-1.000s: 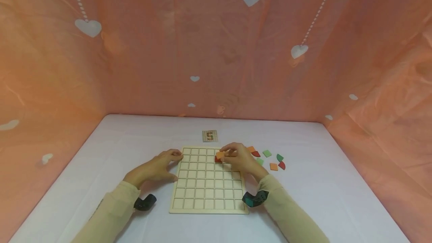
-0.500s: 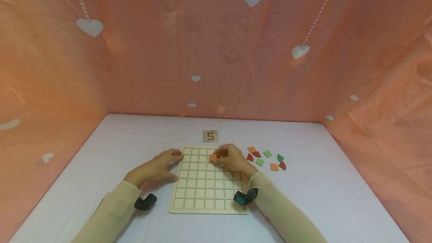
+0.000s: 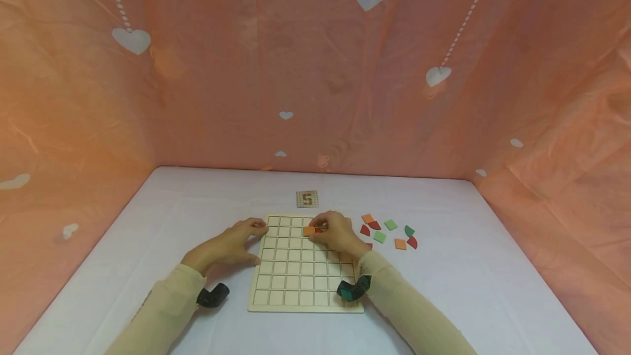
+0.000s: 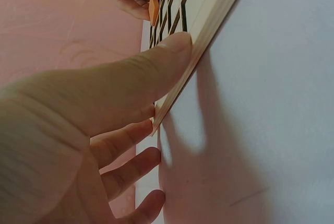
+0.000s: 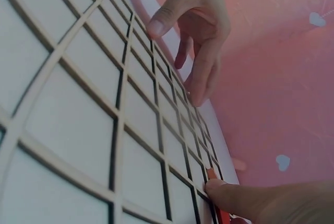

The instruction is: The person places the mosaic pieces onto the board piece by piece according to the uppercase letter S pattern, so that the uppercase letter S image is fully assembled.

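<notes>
The step in hand looks to be fitting an orange square tile point(image 3: 308, 231) into the gridded board point(image 3: 305, 282); taking the board's middle as the dial's centre, the tile is at 12 o'clock, in the second row from the far edge, with a red piece point(image 3: 319, 230) just beside it at its 3 o'clock. The right hand point(image 3: 335, 232) pinches the tile between thumb and fingers, nearly closed, the gap filled by the tile; whether it lies fully flat in its cell I cannot tell. The left hand point(image 3: 234, 242) is loosely spread at 9 to 10 o'clock, thumb and fingertips against the board's edge, gripping nothing. The next move seems to call for pressing the tile level between the ridges, then letting go without nudging the red piece. A printed card point(image 3: 307, 199) lies beyond the board at 12 o'clock, loose tiles point(image 3: 379, 238) off towards 2 o'clock. Compared with a second ago, the right hand and tile have shifted towards 9 o'clock, off the red piece, while the left hand has kept its place
</notes>
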Action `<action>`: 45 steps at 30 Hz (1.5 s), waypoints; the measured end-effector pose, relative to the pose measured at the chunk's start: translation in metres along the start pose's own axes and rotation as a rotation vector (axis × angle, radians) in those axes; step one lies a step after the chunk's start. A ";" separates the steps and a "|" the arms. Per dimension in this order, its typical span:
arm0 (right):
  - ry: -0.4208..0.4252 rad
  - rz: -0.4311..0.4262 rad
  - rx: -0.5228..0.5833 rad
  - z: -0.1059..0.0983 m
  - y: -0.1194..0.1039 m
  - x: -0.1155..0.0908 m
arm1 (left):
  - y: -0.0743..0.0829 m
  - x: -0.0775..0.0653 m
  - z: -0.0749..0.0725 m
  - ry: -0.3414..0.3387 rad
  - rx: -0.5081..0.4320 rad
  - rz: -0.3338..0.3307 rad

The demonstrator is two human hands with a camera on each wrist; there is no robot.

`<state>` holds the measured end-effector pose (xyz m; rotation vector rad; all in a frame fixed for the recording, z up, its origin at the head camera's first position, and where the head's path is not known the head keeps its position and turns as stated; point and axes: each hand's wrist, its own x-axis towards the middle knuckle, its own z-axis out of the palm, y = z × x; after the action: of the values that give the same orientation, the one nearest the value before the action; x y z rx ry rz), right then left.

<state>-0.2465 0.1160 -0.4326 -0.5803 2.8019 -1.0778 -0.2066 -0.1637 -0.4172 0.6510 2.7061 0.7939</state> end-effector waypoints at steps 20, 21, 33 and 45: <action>0.005 -0.018 -0.027 -0.003 -0.002 -0.003 | -0.001 0.000 0.000 -0.007 -0.004 -0.008; 0.010 -0.019 -0.030 -0.004 -0.002 -0.003 | -0.001 0.000 0.000 -0.007 -0.005 -0.008; 0.012 0.035 0.099 -0.010 0.003 -0.011 | -0.001 0.001 0.002 -0.005 -0.027 -0.038; 0.049 0.025 0.122 -0.019 0.004 -0.024 | -0.001 0.000 0.002 0.000 -0.023 -0.036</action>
<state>-0.2301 0.1400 -0.4225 -0.5123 2.7513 -1.2635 -0.2063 -0.1631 -0.4194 0.5954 2.6969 0.8146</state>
